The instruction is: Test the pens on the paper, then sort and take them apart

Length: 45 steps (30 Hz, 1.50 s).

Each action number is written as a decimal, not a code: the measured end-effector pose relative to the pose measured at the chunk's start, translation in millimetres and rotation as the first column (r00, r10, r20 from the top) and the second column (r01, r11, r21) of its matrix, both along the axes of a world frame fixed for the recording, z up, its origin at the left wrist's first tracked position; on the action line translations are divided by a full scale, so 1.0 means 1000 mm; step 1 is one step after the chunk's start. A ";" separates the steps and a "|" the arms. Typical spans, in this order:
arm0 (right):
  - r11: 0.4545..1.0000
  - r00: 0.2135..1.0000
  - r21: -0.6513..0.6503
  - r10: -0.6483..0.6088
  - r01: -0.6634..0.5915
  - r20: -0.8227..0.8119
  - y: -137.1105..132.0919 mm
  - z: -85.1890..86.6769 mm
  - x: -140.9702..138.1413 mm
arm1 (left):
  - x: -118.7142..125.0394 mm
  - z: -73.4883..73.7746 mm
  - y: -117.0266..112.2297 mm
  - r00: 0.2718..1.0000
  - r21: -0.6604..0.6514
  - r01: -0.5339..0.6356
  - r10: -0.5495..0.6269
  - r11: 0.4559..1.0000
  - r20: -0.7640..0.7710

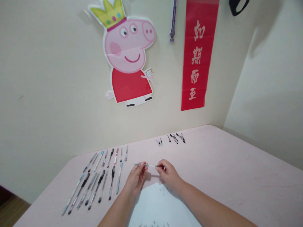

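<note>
A slim pen lies level between my two hands, above the pink table. My left hand pinches it near its thin pointed end, which sticks out to the left. At the other end, the fingertips of my right hand are closed around a small dark part. Whether that part is a cap or belongs to the pen I cannot tell. Below my hands and between my forearms is a white sheet of paper with small dark marks on it.
Two rows of pens lie on the left of the pink table. Several small dark and clear pen parts are near its back edge. A wall behind carries a cartoon pig cutout and a red banner.
</note>
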State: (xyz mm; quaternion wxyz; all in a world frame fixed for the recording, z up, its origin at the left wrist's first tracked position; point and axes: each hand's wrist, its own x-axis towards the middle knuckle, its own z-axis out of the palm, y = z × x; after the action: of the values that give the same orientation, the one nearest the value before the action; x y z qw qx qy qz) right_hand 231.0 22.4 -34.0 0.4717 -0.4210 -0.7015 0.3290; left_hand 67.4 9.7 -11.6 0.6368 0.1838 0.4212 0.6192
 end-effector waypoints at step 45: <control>1.000 0.997 -0.019 -0.023 0.025 0.073 0.006 -0.008 0.001 | 0.001 -0.003 0.003 1.000 0.002 -0.013 0.013 1.000 -0.027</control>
State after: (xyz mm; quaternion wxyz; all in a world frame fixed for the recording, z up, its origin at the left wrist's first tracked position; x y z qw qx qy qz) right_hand 232.1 28.2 -42.0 0.4457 -0.4457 -0.7098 0.3145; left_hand 68.1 12.7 -15.0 0.6267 0.1901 0.4304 0.6212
